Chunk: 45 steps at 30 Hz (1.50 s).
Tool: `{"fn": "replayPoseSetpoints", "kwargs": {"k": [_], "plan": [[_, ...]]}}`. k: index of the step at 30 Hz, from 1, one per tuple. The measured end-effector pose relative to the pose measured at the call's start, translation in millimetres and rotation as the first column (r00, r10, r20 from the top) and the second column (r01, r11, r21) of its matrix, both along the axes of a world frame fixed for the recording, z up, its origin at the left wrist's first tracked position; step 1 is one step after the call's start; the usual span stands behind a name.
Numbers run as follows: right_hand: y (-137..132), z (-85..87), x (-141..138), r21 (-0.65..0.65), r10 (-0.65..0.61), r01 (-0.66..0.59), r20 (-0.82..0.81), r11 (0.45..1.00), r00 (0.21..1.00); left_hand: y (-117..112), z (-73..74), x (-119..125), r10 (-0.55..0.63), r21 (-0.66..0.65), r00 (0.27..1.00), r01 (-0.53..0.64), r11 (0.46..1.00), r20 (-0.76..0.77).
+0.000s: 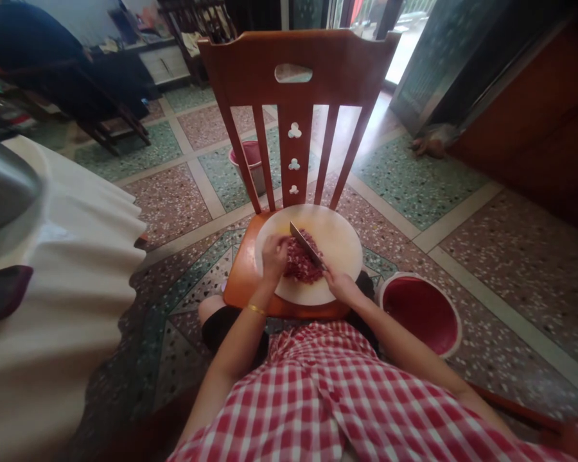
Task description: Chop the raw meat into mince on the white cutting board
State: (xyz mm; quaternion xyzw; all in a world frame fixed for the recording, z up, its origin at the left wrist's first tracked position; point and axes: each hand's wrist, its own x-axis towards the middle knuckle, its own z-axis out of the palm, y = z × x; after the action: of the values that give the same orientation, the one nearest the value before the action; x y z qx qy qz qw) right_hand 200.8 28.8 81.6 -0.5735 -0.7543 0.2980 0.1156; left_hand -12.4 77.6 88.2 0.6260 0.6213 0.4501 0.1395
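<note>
A round white cutting board (344, 247) lies on the seat of a wooden chair. On it is a heap of dark red chopped meat (299, 264). My right hand (340, 282) is closed round the handle of a kitchen knife (306, 244), whose broad blade slants up and left across the meat. At the left edge of the heap, my left hand (274, 256) has its fingers curled in against the meat, close to the blade; its fingertips are partly hidden.
The chair's slatted back (298, 70) rises behind the board. A red-lined bucket (421, 314) stands at the right, and a smaller bin (250, 163) is behind the chair. A cloth-covered table (77, 256) stands at left. A person in dark clothes (33, 45) sits farther back.
</note>
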Motion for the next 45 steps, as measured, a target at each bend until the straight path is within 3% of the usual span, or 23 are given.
{"fn": "replayPoseSetpoints", "kwargs": {"k": [3,4,7,9,14,16,21,23,27,33,37,39,43,45], "plan": [[-1,-1.7,3,-0.071,-0.007,0.005,-0.022,0.997,1.0,-5,-7.1,19,-0.239,-0.089,0.966,0.231,0.969,-0.095],[-3,-0.8,4,-0.092,-0.008,0.006,-0.025,0.996,1.0,-7,-12.4,20,-0.269,-0.121,0.957,0.257,0.959,-0.105],[-8,8.9,7,-0.089,-0.035,0.032,-0.029,0.996,0.999,-14,-27.5,9,-0.186,-0.131,0.98,0.177,0.976,-0.066],[-13,24.9,7,-0.024,-0.045,0.044,-0.069,0.999,0.997,-23,-34.7,-3,-0.104,-0.143,0.994,0.099,0.985,-0.032],[-19,68.7,-5,0.316,0.074,0.006,-0.239,0.949,0.968,-51,-52.4,-10,-0.033,-0.294,0.998,0.014,0.956,-0.062],[-20,66.3,-11,0.343,0.081,-0.003,-0.213,0.939,0.974,-60,-58.5,-3,-0.053,-0.326,0.991,0.01,0.945,-0.122],[-20,37.8,-11,0.084,0.09,-0.088,-0.014,0.993,0.996,-68,-61.4,11,-0.077,-0.343,0.971,-0.005,0.939,-0.224],[-20,41.4,-9,0.092,0.095,-0.093,-0.012,0.991,0.995,-69,-60.1,12,-0.09,-0.34,0.967,0.004,0.941,-0.238],[-19,54.3,-10,0.24,0.053,-0.04,-0.046,0.97,0.998,-67,-59.1,15,-0.055,-0.356,0.963,-0.044,0.933,-0.265],[-13,45.8,-8,0.031,0.067,-0.07,0.083,0.997,0.994,-65,-58.1,20,-0.062,-0.404,0.965,-0.048,0.913,-0.255],[-13,64.4,-11,0.228,0.065,-0.055,-0.037,0.972,0.997,-62,-57.3,22,-0.057,-0.407,0.964,-0.056,0.912,-0.259],[-13,63.1,-13,0.259,0.049,-0.039,-0.03,0.965,0.998,-62,-56.9,23,-0.054,-0.406,0.965,-0.058,0.912,-0.258],[-13,44.3,-10,0.028,0.062,-0.065,0.093,0.997,0.994,-61,-56.4,23,-0.068,-0.423,0.961,-0.055,0.904,-0.27],[-12,45.4,-5,0.024,0.07,-0.072,0.061,0.997,0.996,-62,-56.8,22,-0.074,-0.419,0.96,-0.049,0.906,-0.271]]}}
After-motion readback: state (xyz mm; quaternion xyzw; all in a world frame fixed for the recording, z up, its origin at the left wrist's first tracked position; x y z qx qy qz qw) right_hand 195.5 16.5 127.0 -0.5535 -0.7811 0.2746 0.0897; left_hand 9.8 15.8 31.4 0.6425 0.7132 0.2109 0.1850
